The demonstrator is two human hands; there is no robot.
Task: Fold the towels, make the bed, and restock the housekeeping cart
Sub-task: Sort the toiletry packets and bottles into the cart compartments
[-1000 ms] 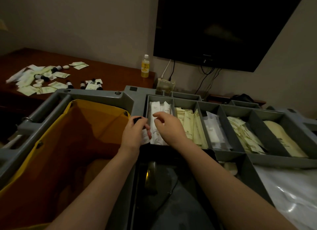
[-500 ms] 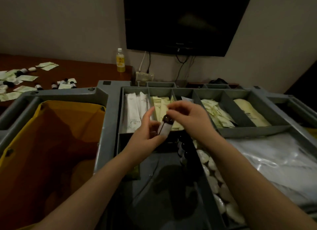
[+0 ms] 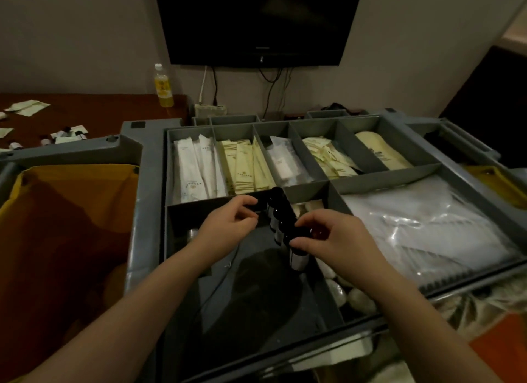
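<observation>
A big black TV [image 3: 258, 23] hangs on the pale wall [image 3: 79, 34], with thin wires [image 3: 269, 81] dangling just under it, a small white box [image 3: 209, 110] sitting below it, and a bottle of yellow drink [image 3: 163, 87] standing down to its left on a brown wooden desk [image 3: 114, 108].

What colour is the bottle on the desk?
The bottle is yellow, white-capped; head view.

My right hand [image 3: 336, 240] pinches a small dark-capped, white-labelled bottle [image 3: 298, 259] at the near end of a row of like bottles [image 3: 276, 211] in the grey plastic cart tray [image 3: 151, 188]; my left hand [image 3: 228, 225] hovers beside them, loosely curled.
</observation>
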